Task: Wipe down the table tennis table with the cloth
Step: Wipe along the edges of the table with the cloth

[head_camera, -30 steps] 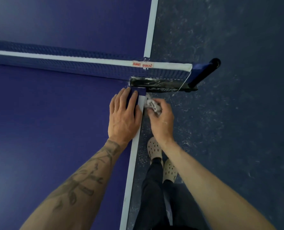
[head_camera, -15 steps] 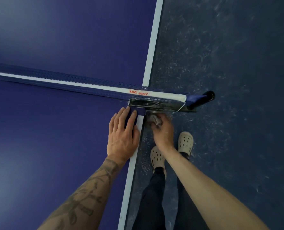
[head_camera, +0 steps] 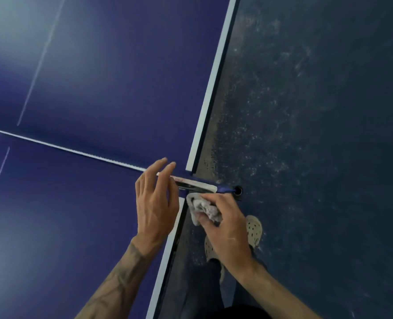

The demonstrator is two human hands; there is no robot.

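The blue table tennis table [head_camera: 94, 84] fills the left of the view, with a white line along its right edge. Its net [head_camera: 75, 151] crosses from the left to the post clamp [head_camera: 227, 189] at that edge. My right hand [head_camera: 227, 224] grips a crumpled grey cloth [head_camera: 202, 207] just off the table's edge, right below the clamp. My left hand [head_camera: 155, 201] hovers over the table beside the net's end, fingers straight and slightly spread, fingertips at the net's top band.
Dark speckled floor [head_camera: 317, 134] lies to the right of the table. My feet in beige perforated clogs [head_camera: 254, 229] stand on it close to the table's edge.
My left hand has lifted off the table and its fingers now reach the net's top. The right hand with the cloth has drawn slightly back from the clamp. The view has tilted.
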